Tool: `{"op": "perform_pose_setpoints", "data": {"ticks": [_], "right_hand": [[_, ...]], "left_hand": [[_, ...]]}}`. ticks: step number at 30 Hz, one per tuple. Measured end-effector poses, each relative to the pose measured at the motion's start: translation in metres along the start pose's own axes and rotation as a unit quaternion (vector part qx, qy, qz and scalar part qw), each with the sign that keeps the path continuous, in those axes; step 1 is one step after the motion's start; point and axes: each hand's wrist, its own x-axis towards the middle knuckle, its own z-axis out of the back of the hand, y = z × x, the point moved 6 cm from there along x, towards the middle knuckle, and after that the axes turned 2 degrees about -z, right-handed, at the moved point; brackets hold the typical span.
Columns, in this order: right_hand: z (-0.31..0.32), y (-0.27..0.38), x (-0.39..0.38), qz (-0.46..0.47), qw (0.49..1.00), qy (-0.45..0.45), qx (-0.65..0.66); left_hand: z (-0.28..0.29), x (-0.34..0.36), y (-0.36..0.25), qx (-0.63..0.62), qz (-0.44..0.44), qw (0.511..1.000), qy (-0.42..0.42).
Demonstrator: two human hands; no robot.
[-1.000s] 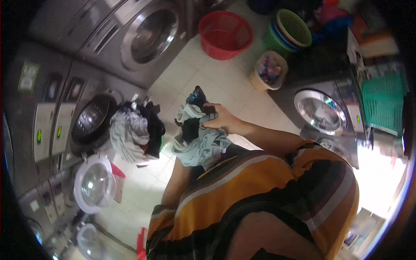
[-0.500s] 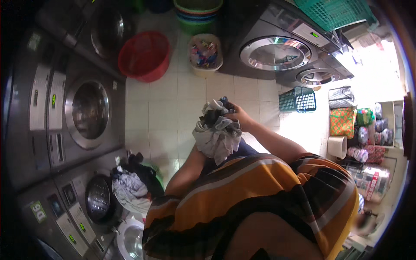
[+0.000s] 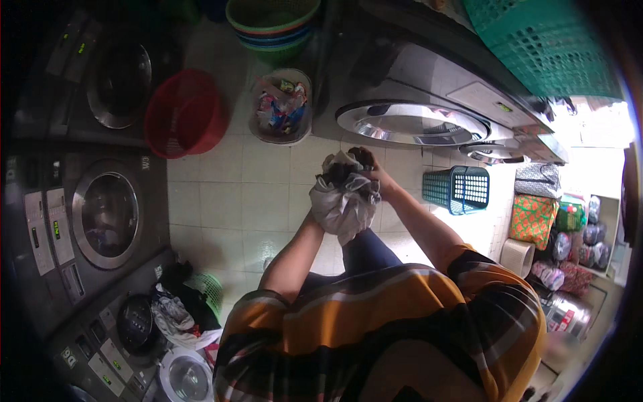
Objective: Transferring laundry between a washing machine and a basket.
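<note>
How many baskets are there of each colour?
Red round plastic basket: 1
Green plastic baskets, a round stack by the wall, a square mesh one on the machine and one under the laundry pile: 3
Blue-green rectangular mesh basket: 1
Total: 5, counting the stack as one

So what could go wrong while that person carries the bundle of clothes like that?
The bundle of clothes is held in the left hand and right hand, with loose grey ends hanging down, so a piece might slip onto the tiled floor. The blue basket on the floor nearby could trip them.
</note>
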Motion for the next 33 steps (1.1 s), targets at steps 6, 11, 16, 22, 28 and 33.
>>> {"op": "perform_pose_setpoints", "data": {"ticks": [6, 11, 16, 22, 28, 33], "right_hand": [[0.113, 0.022, 0.100, 0.185, 0.822, 0.183, -0.506], [0.132, 0.000, 0.140, -0.215, 0.932, 0.168, 0.238], [0.116, 0.009, 0.138, -0.124, 0.988, 0.087, -0.030], [0.122, 0.008, 0.136, -0.156, 0.949, 0.218, 0.167], [0.116, 0.004, 0.142, -0.129, 0.982, 0.049, 0.129], [0.116, 0.013, 0.137, 0.021, 1.000, -0.019, -0.012]], "left_hand": [[-0.026, 0.094, -0.008, 0.086, -0.152, 0.983, 0.064], [-0.007, 0.138, -0.014, 0.105, -0.198, 0.972, 0.066], [0.017, 0.144, 0.000, 0.077, -0.169, 0.982, 0.017], [0.018, 0.144, 0.030, -0.177, -0.046, 0.983, 0.016], [0.046, 0.143, 0.028, -0.170, -0.109, 0.978, 0.046], [0.080, 0.153, 0.003, 0.181, -0.240, 0.952, -0.065]]}}
